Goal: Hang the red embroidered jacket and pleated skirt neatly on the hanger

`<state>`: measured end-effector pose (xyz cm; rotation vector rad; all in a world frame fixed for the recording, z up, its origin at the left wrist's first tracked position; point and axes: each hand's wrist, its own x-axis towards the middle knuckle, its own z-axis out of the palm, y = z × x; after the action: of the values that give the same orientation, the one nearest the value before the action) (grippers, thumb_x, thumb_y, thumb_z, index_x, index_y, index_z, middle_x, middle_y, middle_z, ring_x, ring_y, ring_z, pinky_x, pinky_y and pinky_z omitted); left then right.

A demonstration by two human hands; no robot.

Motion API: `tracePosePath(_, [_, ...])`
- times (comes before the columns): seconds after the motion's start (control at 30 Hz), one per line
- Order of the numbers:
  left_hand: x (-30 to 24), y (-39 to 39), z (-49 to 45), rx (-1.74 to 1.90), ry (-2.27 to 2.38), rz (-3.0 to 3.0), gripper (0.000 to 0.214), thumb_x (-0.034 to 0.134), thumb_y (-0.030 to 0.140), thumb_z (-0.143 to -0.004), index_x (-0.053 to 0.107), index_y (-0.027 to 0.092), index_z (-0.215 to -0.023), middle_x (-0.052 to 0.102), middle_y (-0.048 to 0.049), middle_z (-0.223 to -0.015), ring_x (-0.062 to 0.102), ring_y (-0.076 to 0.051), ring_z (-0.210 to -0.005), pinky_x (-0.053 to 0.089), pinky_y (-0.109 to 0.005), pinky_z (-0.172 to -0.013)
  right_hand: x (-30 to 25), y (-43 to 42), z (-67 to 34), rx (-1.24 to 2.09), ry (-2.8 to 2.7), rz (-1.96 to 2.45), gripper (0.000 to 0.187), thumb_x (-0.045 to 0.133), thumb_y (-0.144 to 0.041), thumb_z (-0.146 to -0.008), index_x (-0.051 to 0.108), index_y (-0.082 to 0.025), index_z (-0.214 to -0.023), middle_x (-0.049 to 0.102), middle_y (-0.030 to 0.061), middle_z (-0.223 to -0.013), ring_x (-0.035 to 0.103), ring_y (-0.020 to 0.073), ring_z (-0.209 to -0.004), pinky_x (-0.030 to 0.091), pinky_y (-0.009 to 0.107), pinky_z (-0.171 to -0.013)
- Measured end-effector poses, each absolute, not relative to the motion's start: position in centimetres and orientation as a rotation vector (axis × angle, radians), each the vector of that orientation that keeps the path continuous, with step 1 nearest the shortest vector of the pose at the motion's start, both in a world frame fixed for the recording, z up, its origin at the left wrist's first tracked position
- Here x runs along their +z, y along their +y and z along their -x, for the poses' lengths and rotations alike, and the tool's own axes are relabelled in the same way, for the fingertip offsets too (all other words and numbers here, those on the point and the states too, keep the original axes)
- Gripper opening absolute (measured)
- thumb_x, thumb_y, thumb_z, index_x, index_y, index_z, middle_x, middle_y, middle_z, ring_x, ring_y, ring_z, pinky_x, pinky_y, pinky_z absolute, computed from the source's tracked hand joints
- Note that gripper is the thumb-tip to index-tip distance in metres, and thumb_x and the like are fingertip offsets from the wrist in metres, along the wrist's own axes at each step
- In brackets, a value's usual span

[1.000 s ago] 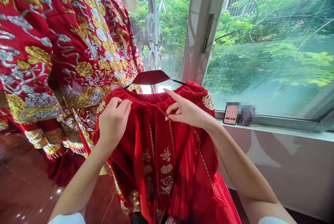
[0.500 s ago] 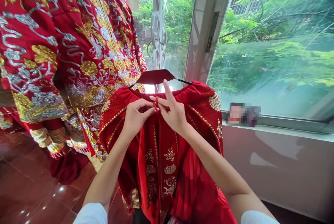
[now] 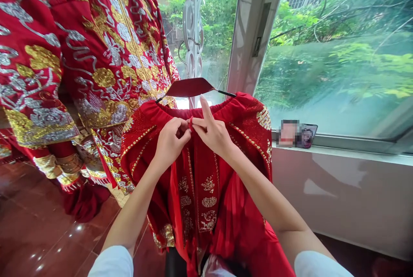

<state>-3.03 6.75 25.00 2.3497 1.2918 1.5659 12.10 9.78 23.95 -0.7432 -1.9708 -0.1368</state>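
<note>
A red garment [image 3: 209, 182] with gold beading and embroidery hangs from a hanger [image 3: 190, 87] with a dark red top piece. At its neckline my left hand [image 3: 171, 143] pinches a red ribbon [image 3: 190, 123] between thumb and fingertips. My right hand [image 3: 214, 137] meets it there, closed on the same ribbon, with its index finger pointing up toward the hanger. The fingertips of both hands nearly touch, and they partly hide the ribbon.
Red costumes [image 3: 109, 53] with gold and silver embroidery hang at the left. Behind the hanger stands a white scrolled metal rack [image 3: 190, 23] before a window [image 3: 329, 75]. A phone [image 3: 307, 135] leans on the sill beside a blurred item. The floor [image 3: 58, 234] is reddish tile.
My fingertips have come closer together at the neckline, and the ribbon loop over my right fingers has drawn in small. The whole view has shifted slightly.
</note>
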Motion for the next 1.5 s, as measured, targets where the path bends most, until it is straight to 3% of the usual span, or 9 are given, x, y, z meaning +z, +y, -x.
tracePosePath(0.23, [24.5,6.7,3.1,1.644,1.456,-2.542,0.010,0.049,0.012,-0.082,0.053,0.019,-0.085,0.053,-0.0067,-0.099,0.052,-0.018,-0.087,0.043,-0.029,-0.075,23.9,8.6,-11.7,-0.126,-1.779,0.831,0.058,0.041,-0.018,-0.085,0.043,-0.026,-0.142,0.071,0.0025,-0.087,0.055,0.0137,-0.062,0.050,0.029,-0.068])
tracePosePath(0.4, [24.0,6.7,4.2,1.755,1.719,-2.619,0.010,0.051,0.010,-0.078,0.050,0.019,-0.078,0.054,-0.0060,-0.087,0.050,-0.021,-0.083,0.041,-0.033,-0.076,24.5,8.1,-12.7,0.035,-1.718,0.824,0.072,0.046,-0.010,-0.071,0.045,-0.024,-0.141,0.066,-0.0016,-0.075,0.045,0.0115,-0.054,0.046,0.028,-0.060])
tracePosePath(0.53, [23.9,6.6,3.6,1.973,1.421,-2.366,0.004,0.053,0.015,-0.082,0.052,0.019,-0.080,0.056,-0.0011,-0.080,0.053,-0.014,-0.073,0.043,-0.027,-0.071,24.4,8.5,-12.4,0.072,-1.643,0.796,0.063,0.047,-0.014,-0.076,0.046,-0.023,-0.139,0.064,-0.0015,-0.078,0.037,0.0100,-0.051,0.043,0.027,-0.057])
tracePosePath(0.67, [24.2,6.4,2.5,1.919,1.237,-2.141,0.004,0.055,0.024,-0.084,0.055,0.020,-0.085,0.060,0.0017,-0.077,0.054,-0.011,-0.065,0.044,-0.023,-0.063,24.2,8.6,-11.7,0.113,-1.635,0.774,0.059,0.048,-0.017,-0.081,0.042,-0.024,-0.140,0.063,-0.0008,-0.082,0.038,0.0092,-0.050,0.044,0.028,-0.059])
tracePosePath(0.83, [24.8,6.5,2.5,1.918,1.048,-1.986,0.011,0.055,0.020,-0.081,0.055,0.019,-0.092,0.058,0.0008,-0.079,0.054,-0.011,-0.070,0.044,-0.023,-0.065,24.7,8.0,-12.0,0.628,-1.590,0.651,0.057,0.046,-0.016,-0.081,0.039,-0.023,-0.137,0.056,-0.0016,-0.080,0.033,0.0067,-0.048,0.035,0.023,-0.045])
tracePosePath(1.03, [25.5,6.8,3.2,1.737,0.853,-1.765,0.010,0.053,0.016,-0.072,0.051,0.019,-0.081,0.047,0.0054,-0.061,0.036,-0.007,-0.048,0.028,-0.020,-0.046,26.0,7.4,-13.9,1.198,-1.540,0.434,0.044,0.051,-0.021,-0.082,0.046,-0.021,-0.125,0.050,-0.0050,-0.075,0.019,0.0013,-0.043,0.015,0.020,-0.038])
tracePosePath(1.2, [25.9,6.5,3.9,1.702,0.920,-1.813,0.014,0.059,0.014,-0.065,0.048,0.019,-0.070,0.039,0.0077,-0.051,0.030,-0.006,-0.044,0.021,-0.020,-0.044,26.5,7.8,-15.3,0.841,-1.823,0.581,0.035,0.060,-0.015,-0.076,0.056,-0.015,-0.111,0.038,-0.0100,-0.050,0.028,0.0044,-0.045,0.020,0.021,-0.043])
tracePosePath(1.4, [25.9,6.2,4.1,1.689,0.755,-1.750,0.019,0.066,0.027,-0.072,0.048,0.020,-0.073,0.047,0.0068,-0.055,0.039,-0.006,-0.043,0.029,-0.020,-0.041,25.9,8.7,-15.6,1.010,-1.799,0.435,0.050,0.067,-0.032,-0.077,0.056,-0.020,-0.124,0.052,-0.0055,-0.061,0.034,0.0053,-0.045,0.025,0.022,-0.041])
tracePosePath(1.5, [25.8,6.4,4.5,1.690,0.796,-1.747,0.021,0.069,0.025,-0.071,0.049,0.019,-0.072,0.044,0.0081,-0.054,0.036,-0.004,-0.042,0.027,-0.019,-0.040,25.9,8.5,-15.9,0.730,-1.775,0.598,0.041,0.068,-0.028,-0.076,0.062,-0.015,-0.115,0.043,-0.0083,-0.051,0.031,0.0053,-0.045,0.026,0.023,-0.045])
